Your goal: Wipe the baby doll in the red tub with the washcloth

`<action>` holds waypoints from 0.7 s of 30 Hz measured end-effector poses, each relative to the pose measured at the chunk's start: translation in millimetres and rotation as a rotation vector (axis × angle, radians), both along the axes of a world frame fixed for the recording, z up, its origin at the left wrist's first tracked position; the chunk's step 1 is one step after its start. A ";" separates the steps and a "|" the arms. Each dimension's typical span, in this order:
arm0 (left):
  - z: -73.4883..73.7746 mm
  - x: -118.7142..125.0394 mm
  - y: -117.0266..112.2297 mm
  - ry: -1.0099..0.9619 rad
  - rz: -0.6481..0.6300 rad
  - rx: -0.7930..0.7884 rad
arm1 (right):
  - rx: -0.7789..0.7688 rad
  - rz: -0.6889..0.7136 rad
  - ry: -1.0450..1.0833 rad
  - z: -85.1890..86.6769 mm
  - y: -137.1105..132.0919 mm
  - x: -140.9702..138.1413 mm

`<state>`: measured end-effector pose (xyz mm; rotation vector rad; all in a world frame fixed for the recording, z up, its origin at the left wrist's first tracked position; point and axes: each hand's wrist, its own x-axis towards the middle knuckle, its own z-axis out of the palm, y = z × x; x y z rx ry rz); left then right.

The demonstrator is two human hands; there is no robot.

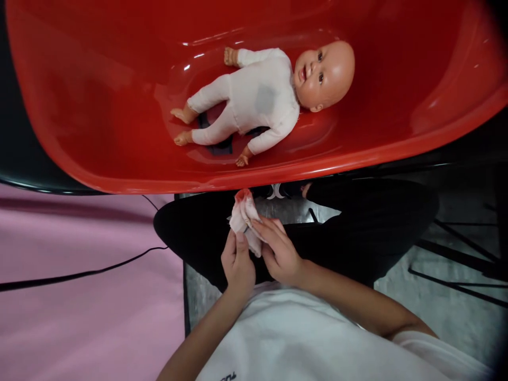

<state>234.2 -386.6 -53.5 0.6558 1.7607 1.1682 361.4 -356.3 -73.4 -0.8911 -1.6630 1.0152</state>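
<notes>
A baby doll (257, 100) in a white bodysuit lies on its back inside a red plastic tub (99, 106), head to the right. Below the tub's near rim, both my hands hold a small crumpled white cloth (244, 217) with a red patch at its top. My left hand (237, 264) grips the cloth from below, fingers closed. My right hand (278, 251) pinches the cloth from the right side. Both hands sit over my lap in black trousers (357, 227), apart from the doll.
A dark patch (220, 148) lies under the doll's legs. A pink sheet (79, 286) covers the floor at left, crossed by a black cable (79, 275). Grey floor and black metal stand legs (456, 259) lie at right. My white shirt (301, 344) fills the bottom.
</notes>
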 end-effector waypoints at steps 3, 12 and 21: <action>8.4 15.8 12.7 0.046 -0.051 0.022 | 0.127 -0.085 -0.021 2.8 -6.2 11.9; 21.7 44.1 38.8 -0.015 -0.066 0.109 | 0.170 -0.206 -0.084 18.3 -1.4 42.7; 10.1 51.8 48.2 -0.369 -0.043 0.031 | 0.063 -0.248 -0.151 22.4 10.9 45.3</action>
